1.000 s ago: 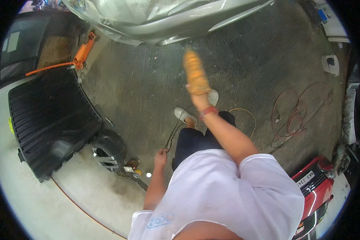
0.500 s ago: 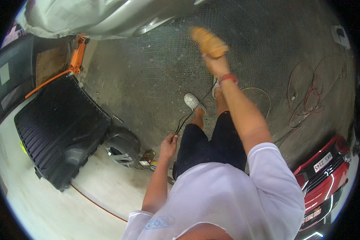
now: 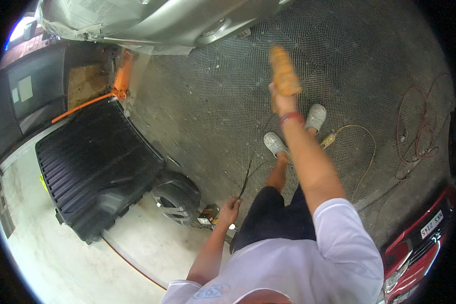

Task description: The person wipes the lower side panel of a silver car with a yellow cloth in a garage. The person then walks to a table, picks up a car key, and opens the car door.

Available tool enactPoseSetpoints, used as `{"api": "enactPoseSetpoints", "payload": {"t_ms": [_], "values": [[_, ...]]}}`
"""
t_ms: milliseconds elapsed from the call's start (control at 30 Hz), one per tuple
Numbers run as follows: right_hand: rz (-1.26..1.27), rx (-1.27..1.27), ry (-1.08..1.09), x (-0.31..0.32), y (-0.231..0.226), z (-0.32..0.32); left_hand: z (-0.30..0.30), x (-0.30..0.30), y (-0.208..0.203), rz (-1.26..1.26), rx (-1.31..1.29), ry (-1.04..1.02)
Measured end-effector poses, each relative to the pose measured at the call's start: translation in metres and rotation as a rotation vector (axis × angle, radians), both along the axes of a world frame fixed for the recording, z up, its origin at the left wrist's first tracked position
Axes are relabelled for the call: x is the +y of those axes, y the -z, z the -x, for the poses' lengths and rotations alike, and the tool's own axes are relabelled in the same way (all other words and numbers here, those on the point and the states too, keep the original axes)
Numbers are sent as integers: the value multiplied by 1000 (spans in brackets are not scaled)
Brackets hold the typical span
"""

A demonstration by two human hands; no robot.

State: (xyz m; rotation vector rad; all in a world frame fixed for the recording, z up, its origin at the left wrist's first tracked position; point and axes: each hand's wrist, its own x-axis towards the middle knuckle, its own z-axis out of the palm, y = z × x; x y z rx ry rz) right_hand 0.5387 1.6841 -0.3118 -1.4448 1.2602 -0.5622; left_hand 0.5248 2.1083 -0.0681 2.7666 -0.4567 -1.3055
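My right hand [image 3: 283, 101], with a red band at the wrist, is stretched forward and wrapped round an orange-yellow power tool [image 3: 285, 71]. The tool is smeared by motion, so its exact kind does not show. It is held in the air above the patterned floor, short of the silver car body. Low on the left, my left hand [image 3: 229, 212] is closed on a black cord [image 3: 247, 177]. That cord rises from my fingers past my left shoe toward my right hand; its far end is hard to make out.
A silver car body [image 3: 177, 25] with masking film spans the top. To the left are a black plastic liner [image 3: 96, 162], an orange floor jack [image 3: 122, 78] and a tire [image 3: 177, 195]. A yellow extension cord [image 3: 372, 142] and red hose [image 3: 401, 121] lie right; a red car [image 3: 415, 248] stands lower right.
My view has shifted, so the surroundings sit farther right and lower, and more of the silver car shows. My right hand still holds the tool, now tilted more upright. My left hand keeps the cord.
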Motion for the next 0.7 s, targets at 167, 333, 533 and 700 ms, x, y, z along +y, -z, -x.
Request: {"api": "enactPoseSetpoints", "payload": {"t_ms": [167,333,533,700], "values": [[-48,-269,-284,97,-26,-92,-13,67,10,-181,124,-93],[-333,-110,-672,61,-61,-100,14,48,19,-110,57,-152],[-257,-327,-330,-58,4,-22,28,-70,21,-53,120,-51],[137,-50,-40,-210,45,91,49,-187,8,-114,188,-23]]}}
